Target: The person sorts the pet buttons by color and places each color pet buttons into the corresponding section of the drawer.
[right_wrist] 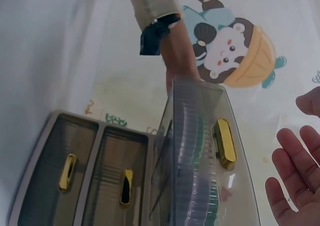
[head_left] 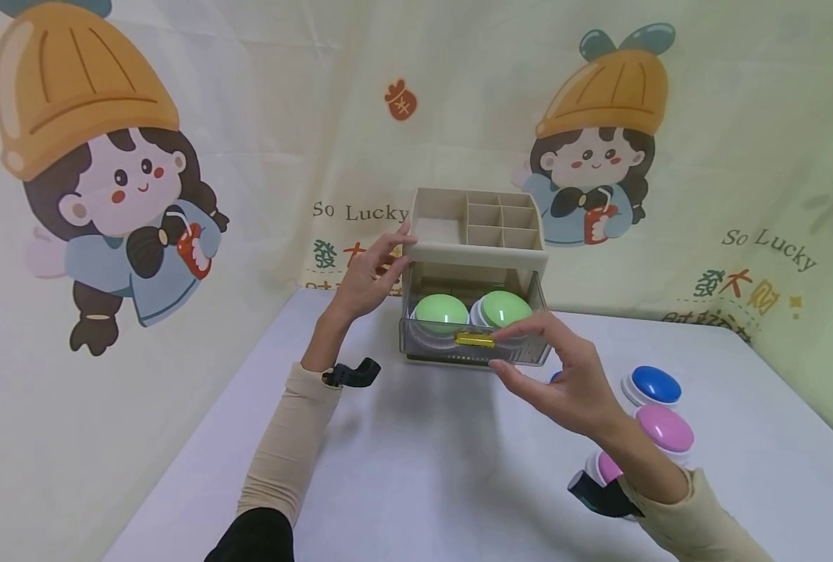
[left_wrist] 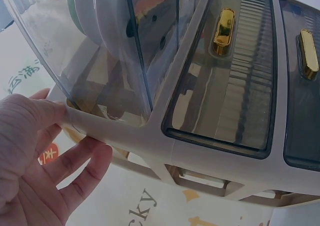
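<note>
Right grip (head_left: 574, 390) spread beside open drawer (head_left: 423, 345), left grip (head_left: 365, 282) spread against cabinet (head_left: 475, 254), 2 closed gold-handled drawers (left_wrist: 240, 101) in wrist views only

Your left beige sleeve (head_left: 283, 445) has a black wrist camera (head_left: 354, 373) at its cuff (head_left: 311, 382), black fabric (head_left: 256, 535) farther up.

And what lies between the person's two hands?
In the head view, the organizer stands between the left hand and right hand, its see-through drawer pulled out, with two green-lidded containers inside.
</note>
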`<state>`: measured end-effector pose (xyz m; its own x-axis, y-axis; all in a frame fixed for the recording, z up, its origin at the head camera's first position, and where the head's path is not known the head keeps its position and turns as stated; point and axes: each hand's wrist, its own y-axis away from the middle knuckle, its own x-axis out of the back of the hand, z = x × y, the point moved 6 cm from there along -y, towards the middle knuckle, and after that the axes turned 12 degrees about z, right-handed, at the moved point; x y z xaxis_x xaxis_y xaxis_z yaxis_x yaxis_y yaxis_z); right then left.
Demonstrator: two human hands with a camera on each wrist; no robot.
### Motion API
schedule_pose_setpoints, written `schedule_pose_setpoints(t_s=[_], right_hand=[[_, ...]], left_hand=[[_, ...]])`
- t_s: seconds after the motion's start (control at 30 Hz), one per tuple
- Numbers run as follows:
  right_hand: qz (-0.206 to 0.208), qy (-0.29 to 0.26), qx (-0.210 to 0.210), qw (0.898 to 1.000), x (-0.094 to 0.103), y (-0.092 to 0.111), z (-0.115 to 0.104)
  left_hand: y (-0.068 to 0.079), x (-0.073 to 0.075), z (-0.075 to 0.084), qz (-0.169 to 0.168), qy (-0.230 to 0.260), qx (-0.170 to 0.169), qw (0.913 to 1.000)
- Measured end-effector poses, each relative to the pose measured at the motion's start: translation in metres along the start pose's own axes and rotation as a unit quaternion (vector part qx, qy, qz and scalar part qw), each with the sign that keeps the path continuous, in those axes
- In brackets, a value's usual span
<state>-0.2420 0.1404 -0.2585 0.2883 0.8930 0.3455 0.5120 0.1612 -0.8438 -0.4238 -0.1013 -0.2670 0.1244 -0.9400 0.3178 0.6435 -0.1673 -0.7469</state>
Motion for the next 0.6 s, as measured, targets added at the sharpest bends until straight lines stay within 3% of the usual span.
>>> schedule_pose_setpoints(t_s=[0.27, 0.6], right_hand=[[-0.018, -0.013, -0.004, 1.000, -0.009, 0.008, -0.001], [-0.041, -0.023, -0.044, 0.998, -0.020, 0.023, 0.007]], left_hand=[[0.000, 0.000, 0.000, -0.001, 0.002, -0.002, 1.0000], [0.000, 0.000, 0.001, 0.001, 0.005, -0.001, 1.0000]])
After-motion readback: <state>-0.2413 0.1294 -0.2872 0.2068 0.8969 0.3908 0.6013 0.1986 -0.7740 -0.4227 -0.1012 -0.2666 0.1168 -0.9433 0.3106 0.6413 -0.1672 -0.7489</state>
